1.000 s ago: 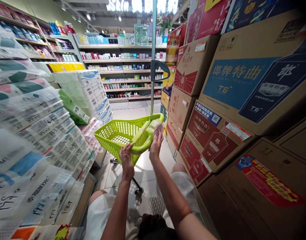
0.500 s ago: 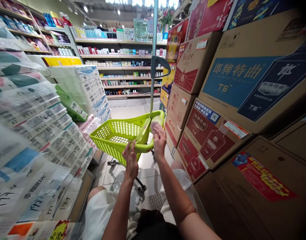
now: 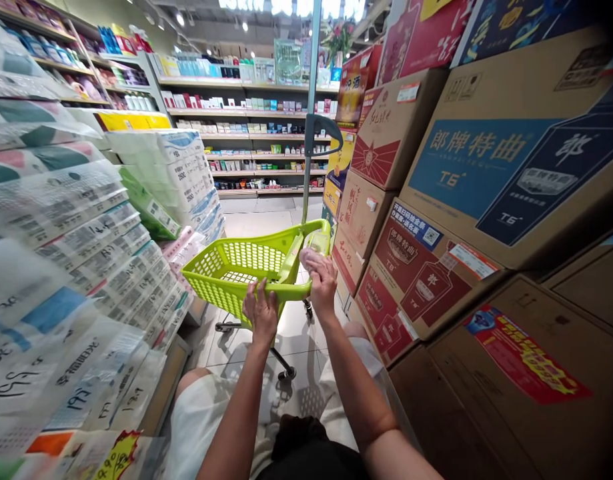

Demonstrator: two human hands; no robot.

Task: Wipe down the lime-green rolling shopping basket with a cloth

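Observation:
A lime-green shopping basket cart [image 3: 236, 293] stands in front of me, with a perforated basket, thin legs and small wheels. My left hand [image 3: 261, 310] is at the basket's near rim, its fingers apart and touching the rim. In my right hand [image 3: 323, 280] is a crumpled pale pinkish cloth [image 3: 311, 259], closed in the fingers. That hand is at the right end of the cart, by the looped green push handle [image 3: 301, 291]. A tall grey pole [image 3: 310, 73] with a dark curved grip [image 3: 323, 135] rises behind the cart's handle end.
Stacked plastic-wrapped paper packs [image 3: 101, 220] line the left side. Stacked cardboard cartons [image 3: 466, 160] form a wall close on the right. Shelves of small boxed goods [image 3: 251, 137] cross the far end of the tiled floor [image 3: 259, 212].
My left fingers have spread and shifted slightly left along the rim. My right hand has moved slightly down and right with the cloth. The cart stays in nearly the same place.

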